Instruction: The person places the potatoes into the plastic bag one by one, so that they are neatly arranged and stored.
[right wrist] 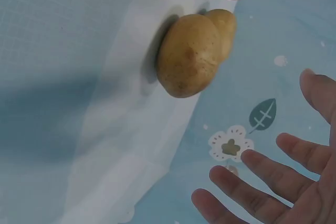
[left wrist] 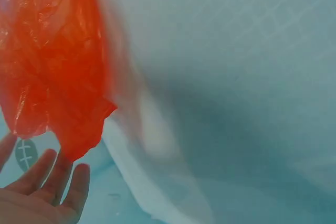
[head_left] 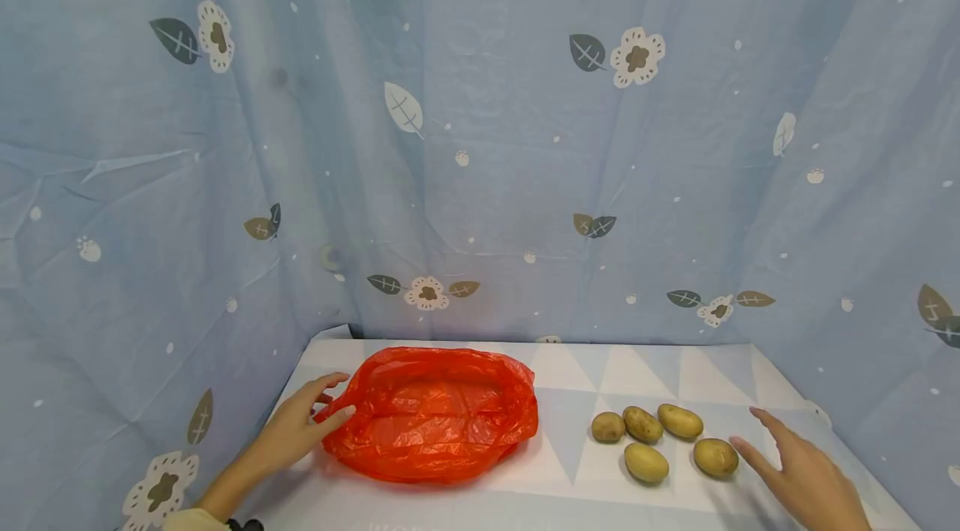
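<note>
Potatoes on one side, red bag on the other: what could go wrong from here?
The right hand is close to one potato. It is rounded and lies loose on the table, so a clumsy nudge might set it rolling.

The bag looks thin and crumpled, with its mouth open. With the left hand at its edge, a careless push or tug could fold the mouth over or tear it.

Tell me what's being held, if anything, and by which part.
Nothing appears held. The left hand is open at the left edge of the crumpled red plastic bag, contact unclear; the right hand is open beside the oval yellow potatoes.
</note>
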A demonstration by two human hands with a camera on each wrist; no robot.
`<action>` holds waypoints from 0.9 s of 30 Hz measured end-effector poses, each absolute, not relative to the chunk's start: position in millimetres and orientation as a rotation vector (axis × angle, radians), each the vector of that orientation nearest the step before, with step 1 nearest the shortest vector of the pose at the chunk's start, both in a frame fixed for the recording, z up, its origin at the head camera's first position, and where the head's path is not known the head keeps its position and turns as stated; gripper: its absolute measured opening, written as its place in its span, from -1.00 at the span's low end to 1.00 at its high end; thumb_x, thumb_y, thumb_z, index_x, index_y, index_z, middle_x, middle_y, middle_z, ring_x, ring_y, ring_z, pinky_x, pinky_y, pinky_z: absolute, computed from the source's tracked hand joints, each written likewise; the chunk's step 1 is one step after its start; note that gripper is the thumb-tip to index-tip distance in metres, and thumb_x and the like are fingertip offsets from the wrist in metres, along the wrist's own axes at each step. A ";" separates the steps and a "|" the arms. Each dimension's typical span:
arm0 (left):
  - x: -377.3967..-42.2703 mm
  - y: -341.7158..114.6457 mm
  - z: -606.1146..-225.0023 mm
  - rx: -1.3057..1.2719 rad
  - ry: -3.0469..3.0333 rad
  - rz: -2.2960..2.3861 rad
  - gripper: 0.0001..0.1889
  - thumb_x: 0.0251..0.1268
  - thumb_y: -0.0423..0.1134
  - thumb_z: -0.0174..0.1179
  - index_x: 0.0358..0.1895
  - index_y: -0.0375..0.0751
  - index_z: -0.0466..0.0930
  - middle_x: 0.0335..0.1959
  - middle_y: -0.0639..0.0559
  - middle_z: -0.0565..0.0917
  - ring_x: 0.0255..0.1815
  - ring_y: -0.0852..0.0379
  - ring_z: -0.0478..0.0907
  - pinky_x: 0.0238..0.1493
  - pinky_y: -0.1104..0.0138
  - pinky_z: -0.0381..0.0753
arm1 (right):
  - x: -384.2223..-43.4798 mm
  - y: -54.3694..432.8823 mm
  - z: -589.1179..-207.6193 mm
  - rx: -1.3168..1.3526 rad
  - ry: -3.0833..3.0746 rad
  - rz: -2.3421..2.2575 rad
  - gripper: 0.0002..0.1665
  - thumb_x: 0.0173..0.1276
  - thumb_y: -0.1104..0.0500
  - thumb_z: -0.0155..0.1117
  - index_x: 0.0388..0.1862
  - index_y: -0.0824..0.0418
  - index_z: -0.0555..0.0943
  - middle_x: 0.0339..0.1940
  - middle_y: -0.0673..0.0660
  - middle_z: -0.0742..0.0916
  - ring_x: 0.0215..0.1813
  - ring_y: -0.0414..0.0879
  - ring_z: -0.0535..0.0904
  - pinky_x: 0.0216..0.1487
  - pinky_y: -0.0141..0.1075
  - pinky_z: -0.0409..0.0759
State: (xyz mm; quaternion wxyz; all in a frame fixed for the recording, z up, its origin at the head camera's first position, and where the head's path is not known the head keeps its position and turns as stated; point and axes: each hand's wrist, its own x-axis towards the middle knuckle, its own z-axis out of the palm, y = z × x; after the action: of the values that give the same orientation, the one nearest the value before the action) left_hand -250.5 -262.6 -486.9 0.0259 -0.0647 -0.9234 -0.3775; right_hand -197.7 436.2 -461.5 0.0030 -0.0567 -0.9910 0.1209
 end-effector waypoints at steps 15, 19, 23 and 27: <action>-257.1 -264.4 -510.2 -0.101 -2.847 -1.393 -0.29 0.27 0.10 0.42 0.47 0.21 0.36 0.34 -0.17 0.50 0.02 -0.02 0.54 -0.08 0.17 0.73 | -195.5 422.7 -476.4 -0.175 -3.132 0.475 -0.06 0.47 -0.42 0.12 0.28 0.42 0.48 -0.13 0.29 0.75 -0.26 0.04 0.66 -0.31 0.07 0.65; -258.8 -265.2 -512.4 -0.121 -2.831 -1.408 -0.27 0.27 0.09 0.43 0.48 0.25 0.33 0.36 -0.18 0.48 0.03 -0.03 0.54 -0.08 0.18 0.74 | -194.2 419.4 -482.3 -0.154 -3.098 0.500 -0.12 0.50 -0.38 0.12 0.28 0.39 0.49 -0.13 0.25 0.76 -0.28 0.00 0.65 -0.33 0.02 0.64; -259.6 -265.2 -512.6 -0.122 -2.825 -1.459 -0.24 0.25 0.09 0.44 0.50 0.30 0.30 0.39 -0.19 0.45 0.06 -0.05 0.55 -0.10 0.17 0.76 | -193.7 415.0 -486.7 -0.124 -3.070 0.531 -0.17 0.51 -0.35 0.13 0.30 0.36 0.49 -0.11 0.22 0.77 -0.29 -0.06 0.64 -0.35 -0.04 0.63; -262.3 -265.3 -512.0 -0.127 -2.838 -1.485 -0.22 0.26 0.11 0.43 0.52 0.32 0.28 0.41 -0.20 0.42 0.02 -0.03 0.56 -0.10 0.16 0.77 | -195.0 410.2 -488.7 -0.118 -3.064 0.543 -0.17 0.50 -0.35 0.15 0.32 0.34 0.50 -0.12 0.17 0.77 -0.31 -0.13 0.61 -0.37 -0.12 0.60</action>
State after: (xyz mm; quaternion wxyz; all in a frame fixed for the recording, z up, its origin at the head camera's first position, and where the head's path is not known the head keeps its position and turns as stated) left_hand -262.3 -265.3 -512.0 -0.0320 -0.0397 -0.8849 -0.4629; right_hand -195.0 410.2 -488.7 0.0140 -0.0379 -0.9839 0.1743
